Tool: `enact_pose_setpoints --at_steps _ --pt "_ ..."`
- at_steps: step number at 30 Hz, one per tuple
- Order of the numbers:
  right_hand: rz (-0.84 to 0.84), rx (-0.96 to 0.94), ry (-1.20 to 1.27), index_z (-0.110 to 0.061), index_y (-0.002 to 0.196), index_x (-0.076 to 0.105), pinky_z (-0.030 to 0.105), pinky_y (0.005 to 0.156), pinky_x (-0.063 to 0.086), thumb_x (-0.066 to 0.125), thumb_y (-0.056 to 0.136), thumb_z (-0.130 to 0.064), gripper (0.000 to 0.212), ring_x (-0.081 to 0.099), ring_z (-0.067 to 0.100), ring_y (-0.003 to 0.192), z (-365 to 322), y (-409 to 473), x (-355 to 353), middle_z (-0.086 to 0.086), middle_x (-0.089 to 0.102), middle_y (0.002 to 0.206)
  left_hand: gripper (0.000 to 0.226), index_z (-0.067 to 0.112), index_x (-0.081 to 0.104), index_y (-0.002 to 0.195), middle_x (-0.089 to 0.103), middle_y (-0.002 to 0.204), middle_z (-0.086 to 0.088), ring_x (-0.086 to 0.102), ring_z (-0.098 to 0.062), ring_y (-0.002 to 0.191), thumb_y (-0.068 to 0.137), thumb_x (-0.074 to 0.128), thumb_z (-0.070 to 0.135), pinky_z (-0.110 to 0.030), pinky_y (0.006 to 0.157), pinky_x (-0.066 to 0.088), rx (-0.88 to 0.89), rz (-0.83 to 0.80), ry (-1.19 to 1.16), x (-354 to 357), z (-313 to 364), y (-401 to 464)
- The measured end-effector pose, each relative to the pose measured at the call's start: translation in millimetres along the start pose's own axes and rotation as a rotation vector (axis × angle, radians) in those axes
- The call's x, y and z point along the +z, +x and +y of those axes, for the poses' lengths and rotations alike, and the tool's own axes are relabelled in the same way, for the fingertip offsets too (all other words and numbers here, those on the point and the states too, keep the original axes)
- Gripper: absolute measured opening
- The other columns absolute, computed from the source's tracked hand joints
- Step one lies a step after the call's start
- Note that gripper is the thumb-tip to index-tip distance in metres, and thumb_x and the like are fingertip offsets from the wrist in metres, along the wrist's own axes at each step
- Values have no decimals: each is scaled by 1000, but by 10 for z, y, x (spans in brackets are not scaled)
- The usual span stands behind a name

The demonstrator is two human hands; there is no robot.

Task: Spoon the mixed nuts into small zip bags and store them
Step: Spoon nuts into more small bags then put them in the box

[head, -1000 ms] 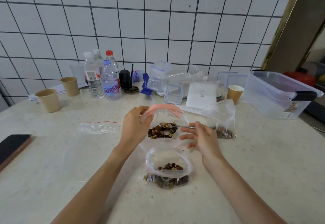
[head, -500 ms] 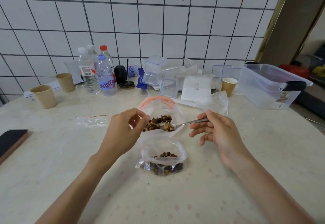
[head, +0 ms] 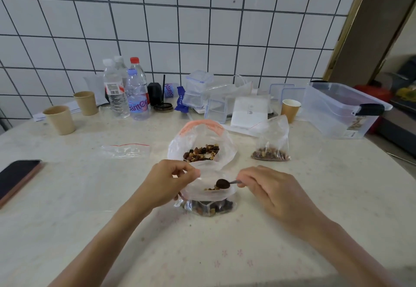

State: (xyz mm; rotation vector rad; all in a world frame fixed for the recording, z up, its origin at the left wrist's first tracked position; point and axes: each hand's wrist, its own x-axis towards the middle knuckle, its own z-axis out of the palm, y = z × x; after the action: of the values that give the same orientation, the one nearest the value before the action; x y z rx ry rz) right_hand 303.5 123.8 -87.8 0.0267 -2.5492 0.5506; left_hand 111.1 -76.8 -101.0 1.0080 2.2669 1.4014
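2 hands [head: 167, 181] [head: 273, 191], spoon [head: 225, 184] inside small zip bag [head: 208, 199].

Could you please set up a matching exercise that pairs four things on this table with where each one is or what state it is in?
Things:
1. spoon
2. small zip bag
3. phone
4. empty zip bag

Places or states:
A. lying flat on the table, left of the big nut bag
B. held by the right hand, bowl over a bag's mouth
C. at the table's left edge
D. mouth held open by the left hand

Pairs: 1-B, 2-D, 3-C, 4-A
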Motion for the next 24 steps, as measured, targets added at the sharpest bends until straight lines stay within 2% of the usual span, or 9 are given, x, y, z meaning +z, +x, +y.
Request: enact_pose_setpoints --at_steps 2,4,6,10,11,14,17,20,24 --pt "11 -207 -157 -16 108 71 41 60 56 42 108 -38 36 66 22 74 -75 -1 -64 1 67 86 17 25 82 84 66 69 -11 62 -20 53 93 74 37 -27 51 50 -15 1 -67 -25 -3 -27" --pt "40 -362 -279 -10 106 73 38 55 55 50 106 -28 30 66 23 74 -120 6 -111 3 67 84 15 25 82 85 62 62 -6 62 -16 49 93 74 35 -23 49 48 -31 3 -112 -49 -11 -46" --pt "52 -373 -272 -10 107 73 36 56 54 49 107 -28 30 66 20 77 -114 8 -135 0 68 87 15 25 82 86 61 60 -2 62 -14 47 93 74 35 -22 48 47 -41 11 -122 -60 -24 -49" --pt "171 -28 158 -18 103 70 16 67 48 44 107 -33 30 65 0 74 -31 13 -87 -10 74 89 18 25 81 83 63 59 1 61 -15 47 94 73 37 -20 48 47 -47 28 -119 -7 -73 -49" --pt "228 62 261 -20 101 69 17 65 49 43 107 -33 30 66 4 70 -1 37 -61 -9 75 87 19 25 80 82 64 59 1 61 -15 47 94 73 37 -20 48 47 -51 33 -121 15 -93 -52" --pt "375 286 497 -19 98 69 37 56 55 43 109 -33 32 71 28 72 90 199 29 2 77 83 20 25 80 82 63 60 1 61 -14 48 95 72 37 -21 48 47 -69 40 -141 60 -155 -55" --pt "463 533 699 -9 99 68 32 49 56 42 111 -27 34 76 26 77 181 444 175 8 79 81 20 23 80 81 61 62 0 58 -14 49 95 73 35 -21 46 45 -109 47 -179 72 -198 -37" --pt "437 688 799 -4 100 67 30 46 54 42 111 -25 35 75 18 71 259 640 369 6 80 80 21 20 80 82 61 64 -3 56 -15 49 95 73 36 -20 46 43 -147 40 -233 92 -215 -31" --pt "317 787 799 -4 105 67 33 50 55 43 111 -27 34 74 18 71 324 775 623 7 80 84 22 22 80 81 61 63 1 56 -10 51 96 71 36 -17 48 45 -139 38 -252 127 -218 -54"
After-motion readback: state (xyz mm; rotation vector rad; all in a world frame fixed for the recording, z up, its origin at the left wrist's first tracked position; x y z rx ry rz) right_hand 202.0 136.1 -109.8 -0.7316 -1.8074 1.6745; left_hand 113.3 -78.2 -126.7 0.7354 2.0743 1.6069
